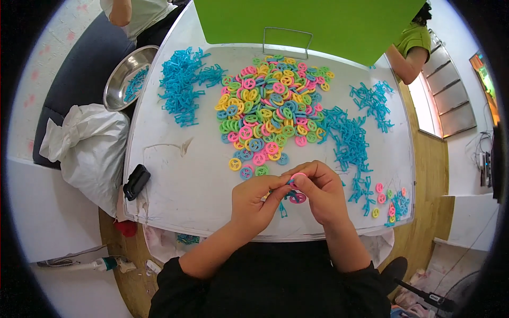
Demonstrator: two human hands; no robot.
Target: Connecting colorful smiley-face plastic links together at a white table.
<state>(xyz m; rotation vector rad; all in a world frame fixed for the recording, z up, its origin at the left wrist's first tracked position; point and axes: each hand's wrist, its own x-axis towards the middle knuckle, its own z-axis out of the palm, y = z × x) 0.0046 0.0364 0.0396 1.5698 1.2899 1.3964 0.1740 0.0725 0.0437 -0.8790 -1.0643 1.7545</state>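
Close to the table's near edge, my left hand (250, 200) and my right hand (322, 195) meet with fingertips almost touching. My right thumb and fingers pinch a small pink plastic wheel (299, 175). The left fingers are closed on a small blue plastic piece (290, 182), which touches the pink wheel; its full shape is hidden by the fingers. Just below them show another pink wheel (298, 198) and a loose blue plastic piece (283, 210). Beyond my hands spreads a heap of pink, yellow, green and blue wheels (275, 100).
Blue plastic pieces lie in piles at the left (180, 85) and right (347, 140) of the white table (175, 191). A black case (137, 182) sits at the left edge. A green board (313, 26) stands at the back. Beside the table are a metal bowl (117, 85) and two people.
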